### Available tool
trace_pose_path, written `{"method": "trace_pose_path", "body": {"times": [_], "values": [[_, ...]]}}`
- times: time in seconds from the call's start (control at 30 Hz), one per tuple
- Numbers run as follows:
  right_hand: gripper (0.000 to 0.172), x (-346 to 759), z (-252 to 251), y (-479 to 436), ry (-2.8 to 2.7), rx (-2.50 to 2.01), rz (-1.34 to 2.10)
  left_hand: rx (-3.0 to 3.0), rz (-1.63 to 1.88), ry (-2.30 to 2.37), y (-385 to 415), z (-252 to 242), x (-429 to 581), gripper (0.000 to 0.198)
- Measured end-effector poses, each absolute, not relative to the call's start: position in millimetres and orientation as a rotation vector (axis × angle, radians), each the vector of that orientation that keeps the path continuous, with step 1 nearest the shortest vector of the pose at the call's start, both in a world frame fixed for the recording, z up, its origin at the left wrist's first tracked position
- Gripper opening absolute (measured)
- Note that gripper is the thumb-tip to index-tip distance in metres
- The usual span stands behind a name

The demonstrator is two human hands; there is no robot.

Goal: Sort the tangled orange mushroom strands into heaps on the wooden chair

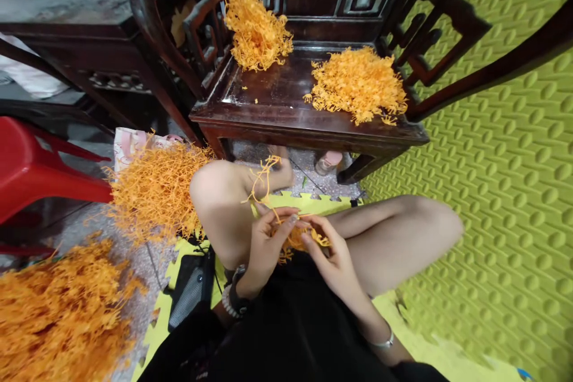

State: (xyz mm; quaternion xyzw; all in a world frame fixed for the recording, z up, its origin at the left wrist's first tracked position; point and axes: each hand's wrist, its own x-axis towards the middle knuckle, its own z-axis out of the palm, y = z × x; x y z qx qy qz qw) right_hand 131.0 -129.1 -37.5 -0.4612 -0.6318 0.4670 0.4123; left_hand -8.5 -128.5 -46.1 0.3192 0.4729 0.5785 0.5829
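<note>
My left hand [267,242] and my right hand [330,253] meet above my lap, both pinched on a small tangle of thin orange strands [293,237]. A few loose strands [262,179] trail up from the left fingers over my raised left knee. Both wrists carry bracelets. On the dark wooden chair seat [277,107] in front lie two heaps of the same orange strands: one at the back left [256,30], one at the right [358,85].
Big orange heaps lie on the floor at left [154,188] and bottom left [58,310]. A red plastic stool [31,170] stands at far left. A green-yellow foam mat [501,191] covers the floor to the right. A dark wooden table [80,24] stands behind.
</note>
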Motion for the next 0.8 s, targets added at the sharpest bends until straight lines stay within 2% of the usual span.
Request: {"method": "trace_pose_path", "body": {"times": [0.03, 0.1, 0.27, 0.4, 0.53, 0.63, 0.8], "values": [[0.02, 128.4, -35.4, -126.8, -1.568, -1.179, 1.161, 0.785, 1.323, 1.113, -125.4, -46.2, -8.8, 0.026], [0.02, 126.8, -31.6, -120.3, -1.521, -1.207, 1.126, 0.846, 1.287, 1.114, -117.3, -46.1, -10.7, 0.027], [0.033, 134.2, -29.4, -98.4, -1.406, -1.226, 1.031, 0.849, 1.169, 0.989, -91.9, -43.1, -19.3, 0.033], [0.047, 142.3, -30.9, -73.4, -1.3, -1.273, 0.984, 0.873, 0.878, 0.857, -74.2, -45.8, -20.1, 0.039], [0.056, 153.2, -23.1, -37.3, -1.318, -1.289, 0.986, 0.786, 0.774, 0.724, -55.5, -51.7, -14.9, 0.038], [0.054, 157.5, -6.7, -5.6, -1.499, -1.271, 0.942, 0.706, 0.783, 0.691, -34.5, -46.5, -11.3, 0.036], [0.036, 154.1, 39.4, 44.8, -1.594, -1.12, 0.841, 0.646, 0.711, 0.558, 0.5, -19.8, -8.0, 0.043]]}}
